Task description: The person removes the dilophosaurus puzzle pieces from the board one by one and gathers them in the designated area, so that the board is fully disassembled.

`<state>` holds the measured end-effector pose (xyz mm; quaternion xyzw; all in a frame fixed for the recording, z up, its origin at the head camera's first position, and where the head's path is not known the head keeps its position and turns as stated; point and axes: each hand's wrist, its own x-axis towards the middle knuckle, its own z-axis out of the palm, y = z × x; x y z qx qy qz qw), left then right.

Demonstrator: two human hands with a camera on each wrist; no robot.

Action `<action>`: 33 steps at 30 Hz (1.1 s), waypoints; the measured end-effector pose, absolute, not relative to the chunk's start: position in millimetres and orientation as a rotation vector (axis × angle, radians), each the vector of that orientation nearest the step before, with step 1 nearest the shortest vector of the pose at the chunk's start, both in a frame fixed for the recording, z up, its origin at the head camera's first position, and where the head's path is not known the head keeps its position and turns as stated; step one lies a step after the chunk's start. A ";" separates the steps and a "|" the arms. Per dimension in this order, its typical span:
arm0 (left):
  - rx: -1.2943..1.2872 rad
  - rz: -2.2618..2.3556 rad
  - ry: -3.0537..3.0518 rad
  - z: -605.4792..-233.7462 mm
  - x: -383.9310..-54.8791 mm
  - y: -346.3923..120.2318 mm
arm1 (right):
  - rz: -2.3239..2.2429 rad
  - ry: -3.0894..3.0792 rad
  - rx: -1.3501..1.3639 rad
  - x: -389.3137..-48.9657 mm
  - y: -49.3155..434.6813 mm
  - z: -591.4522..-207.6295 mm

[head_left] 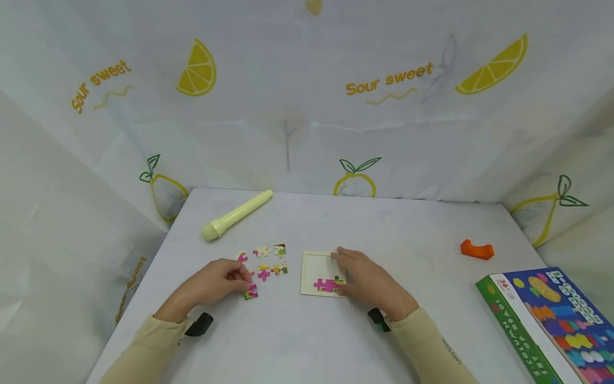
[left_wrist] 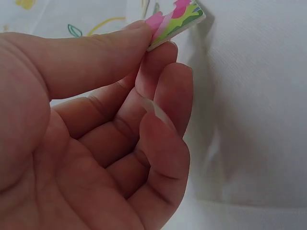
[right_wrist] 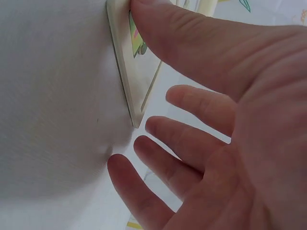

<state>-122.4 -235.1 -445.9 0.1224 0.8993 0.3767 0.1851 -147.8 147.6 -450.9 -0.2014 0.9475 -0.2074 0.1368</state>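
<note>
My left hand (head_left: 216,281) pinches a pink and green jigsaw piece (left_wrist: 175,21) between thumb and index finger, its other fingers curled below. Several loose jigsaw pieces (head_left: 264,272) with pink, yellow and green print lie just beyond and to the right of that hand. To their right is a square, pale puzzle tray (head_left: 315,262) with a few joined pink pieces (head_left: 326,285) along its near side. My right hand (head_left: 369,274) lies at the tray's right edge. In the right wrist view, its thumb presses the tray's rim and the other fingers are loosely stretched out.
A pale yellow microphone-shaped tube (head_left: 237,214) lies at the back left of the white table. An orange curved block (head_left: 477,249) stands at the right. A colourful toy box (head_left: 551,325) lies at the front right corner. White printed cloth (head_left: 288,106) hangs around the table.
</note>
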 end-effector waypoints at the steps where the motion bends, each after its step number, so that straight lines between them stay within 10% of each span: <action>1: 0.341 1.055 2.539 -446.9 -121.8 -235.9 | -0.599 2.742 -0.573 -148.0 147.8 -451.1; 21: 0.306 1.003 2.624 -441.8 -123.3 -229.3 | -0.637 2.719 -0.500 -149.0 152.2 -453.2; 33: 0.516 0.916 2.597 -437.3 -161.6 -133.1 | -0.660 2.694 -0.473 -150.7 152.6 -455.0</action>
